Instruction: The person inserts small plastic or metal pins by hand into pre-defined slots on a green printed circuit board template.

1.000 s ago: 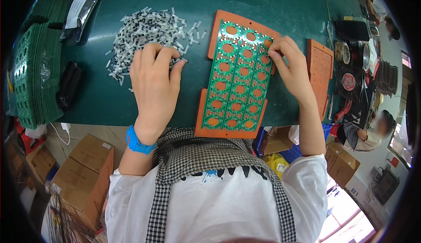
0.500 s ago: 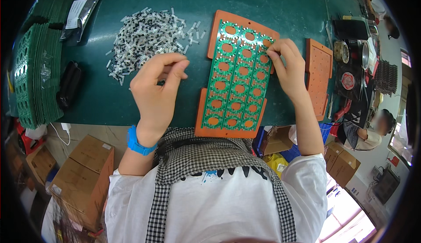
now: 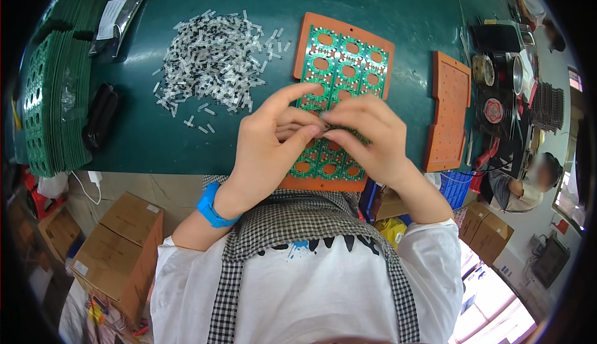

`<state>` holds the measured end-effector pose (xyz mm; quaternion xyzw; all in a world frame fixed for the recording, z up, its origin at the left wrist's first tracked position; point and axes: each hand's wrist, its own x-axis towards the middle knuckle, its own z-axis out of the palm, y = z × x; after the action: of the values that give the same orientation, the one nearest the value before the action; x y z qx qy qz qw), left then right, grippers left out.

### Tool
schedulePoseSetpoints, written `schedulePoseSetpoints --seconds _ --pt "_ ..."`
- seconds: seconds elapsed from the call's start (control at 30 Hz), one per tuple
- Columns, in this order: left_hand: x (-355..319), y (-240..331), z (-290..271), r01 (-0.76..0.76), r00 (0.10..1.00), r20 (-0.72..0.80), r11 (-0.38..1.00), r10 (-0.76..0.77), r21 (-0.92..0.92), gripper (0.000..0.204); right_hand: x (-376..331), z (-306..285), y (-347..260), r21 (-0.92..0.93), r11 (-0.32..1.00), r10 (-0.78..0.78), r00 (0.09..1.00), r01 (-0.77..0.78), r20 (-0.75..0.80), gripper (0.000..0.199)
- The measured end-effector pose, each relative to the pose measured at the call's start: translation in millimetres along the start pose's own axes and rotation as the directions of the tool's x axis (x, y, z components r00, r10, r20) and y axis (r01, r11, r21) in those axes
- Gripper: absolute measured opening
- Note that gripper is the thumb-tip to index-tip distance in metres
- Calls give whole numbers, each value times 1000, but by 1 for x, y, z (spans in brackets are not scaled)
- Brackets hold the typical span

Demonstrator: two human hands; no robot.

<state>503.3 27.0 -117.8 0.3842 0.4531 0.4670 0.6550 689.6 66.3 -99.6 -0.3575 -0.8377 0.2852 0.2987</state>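
My left hand [image 3: 268, 145] and my right hand [image 3: 376, 137] meet over the middle of a green circuit board panel [image 3: 336, 52] with rows of round cut-outs. Thumbs and fingertips of both hands are pinched together, almost touching. Whatever small thing they hold is too hidden to name. Beneath the panel lies an orange-brown fixture plate [image 3: 324, 184], its near edge at the table's front. Part of the panel is covered by my fingers. Left of it spreads a pile of small clear-and-dark tube-like pieces [image 3: 214, 61], with several loose ones near its front.
A second orange fixture plate [image 3: 449, 111] with small holes lies to the right. Stacked green panels [image 3: 53, 105], a black case [image 3: 99, 117] and a silver bag [image 3: 118, 22] line the left side. Tins and tools [image 3: 497, 73] crowd the far right, where another person [image 3: 519, 185] sits.
My left hand has moved right from beside the pile onto the panel. My right hand has come inward from the panel's right edge. Several loose pieces now lie in front of the pile.
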Motion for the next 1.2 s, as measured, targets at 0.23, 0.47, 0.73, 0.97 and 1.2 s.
schedulePoseSetpoints --seconds 0.23,0.47,0.73,0.97,1.2 --pt "9 6 -16 -199 883 -57 482 465 853 47 -5 -19 20 -105 973 202 978 -206 -46 10" --pt "24 2 -53 -74 837 -83 261 541 963 22 -2 -49 41 -203 948 268 959 -245 94 7" --pt "27 4 -52 -135 783 -85 302 616 944 10 -4 -43 44 -214 945 266 962 -249 55 7" --pt "21 3 -45 -225 773 -150 489 616 843 13 -10 -39 47 -250 939 241 971 -236 -13 8" --pt "24 -2 -53 -266 736 -18 314 676 911 13 -9 -40 49 -240 947 229 973 -212 43 10"
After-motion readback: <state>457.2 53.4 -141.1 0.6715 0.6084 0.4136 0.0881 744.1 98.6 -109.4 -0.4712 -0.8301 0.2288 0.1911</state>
